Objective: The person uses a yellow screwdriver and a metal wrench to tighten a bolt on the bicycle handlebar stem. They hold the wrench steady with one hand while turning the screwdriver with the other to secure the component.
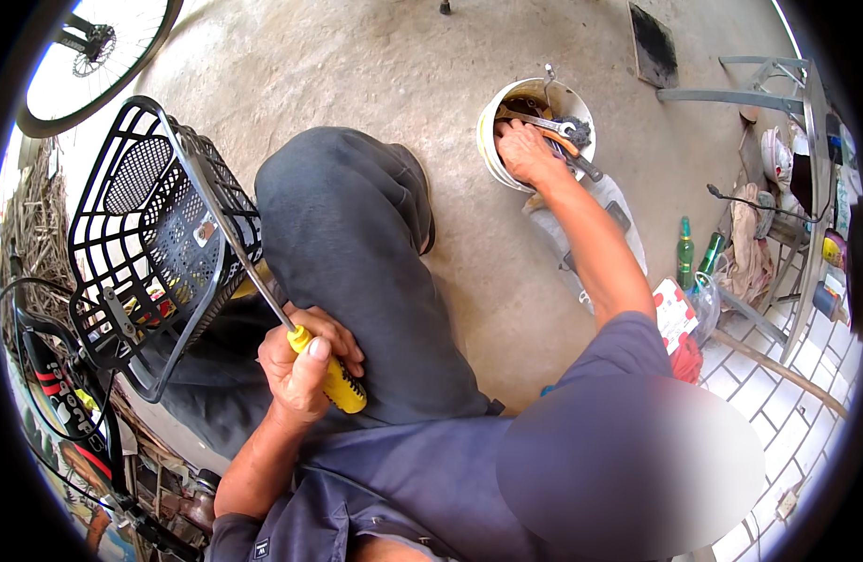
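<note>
Extending from the left hand (298, 365), a yellow-handled screwdriver (343, 386) is held slantwise above the dark trouser leg (347, 206), its fingers clamped round the handle. The shank is aimed up and left, along the black basket (141, 178); where its tip ends cannot be told. The tool is judged light, stiff and hardly fragile, best held by the thick handle, since the bare metal is probably slicker. The right hand (525, 153) is lowered into the white bucket (486, 140); its fingertips are hidden, so whether they are apart or closed on something cannot be told. Around it, a wrench (549, 125) and an orange-handled tool (561, 142) are crowded together, and reaching deeper is likely hindered by them. On the left, swinging room is limited by the basket and the leg. Green bottles (684, 253) are stood well apart, beyond the right forearm.
</note>
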The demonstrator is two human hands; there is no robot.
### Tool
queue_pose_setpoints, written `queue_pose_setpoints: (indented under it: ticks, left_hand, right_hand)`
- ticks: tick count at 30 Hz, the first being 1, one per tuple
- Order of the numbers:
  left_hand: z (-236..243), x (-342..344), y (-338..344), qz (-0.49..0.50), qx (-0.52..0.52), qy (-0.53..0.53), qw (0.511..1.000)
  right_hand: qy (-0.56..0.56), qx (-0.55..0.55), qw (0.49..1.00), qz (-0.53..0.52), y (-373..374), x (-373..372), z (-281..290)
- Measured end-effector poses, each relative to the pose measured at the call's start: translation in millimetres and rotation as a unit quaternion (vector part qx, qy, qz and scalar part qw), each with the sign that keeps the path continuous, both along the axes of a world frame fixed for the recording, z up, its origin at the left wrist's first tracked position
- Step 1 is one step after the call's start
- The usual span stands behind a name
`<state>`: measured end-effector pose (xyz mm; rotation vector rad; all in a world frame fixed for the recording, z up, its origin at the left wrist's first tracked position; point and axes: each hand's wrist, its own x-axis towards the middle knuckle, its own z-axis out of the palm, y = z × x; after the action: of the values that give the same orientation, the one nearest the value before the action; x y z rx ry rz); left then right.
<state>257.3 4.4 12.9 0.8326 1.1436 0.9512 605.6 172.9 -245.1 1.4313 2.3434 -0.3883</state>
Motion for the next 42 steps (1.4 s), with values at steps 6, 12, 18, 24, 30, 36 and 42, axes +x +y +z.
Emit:
queue_pose_setpoints:
  ticks: [6, 12, 18, 24, 30, 36, 42]
  left_hand:
    - [1, 0, 0, -0.001, 0.004, 0.004, 1.000]
    - [0, -2, -2, 0.006, 0.003, 0.007, 1.000]
    - [0, -2, -3, 0.009, -0.006, 0.007, 1.000]
    - [1, -2, -1, 0.003, -0.003, 0.015, 1.000]
    - [2, -2, -2, 0.005, -0.005, 0.020, 1.000]
    - [3, -1, -2, 0.012, -0.013, 0.020, 1.000]
    - [2, -2, -2, 0.016, -0.013, 0.014, 1.000]
  right_hand:
    - [0.039, 0.004, 0.997, -0.064, 3, 1, -29]
    - [0.141, 0.120, 0.979, -0.082, -10, 49, 5]
    - [0.082, 0.061, 0.986, -0.129, -4, 47, 9]
    - [0.063, -0.021, 0.988, -0.141, 2, 43, 22]
    - [0.049, 0.042, 0.997, -0.052, -1, 21, 8]
    - [0.018, 0.039, 0.998, -0.054, -7, -3, -22]
    - [-0.013, 0.021, 0.998, -0.061, -6, -5, -32]
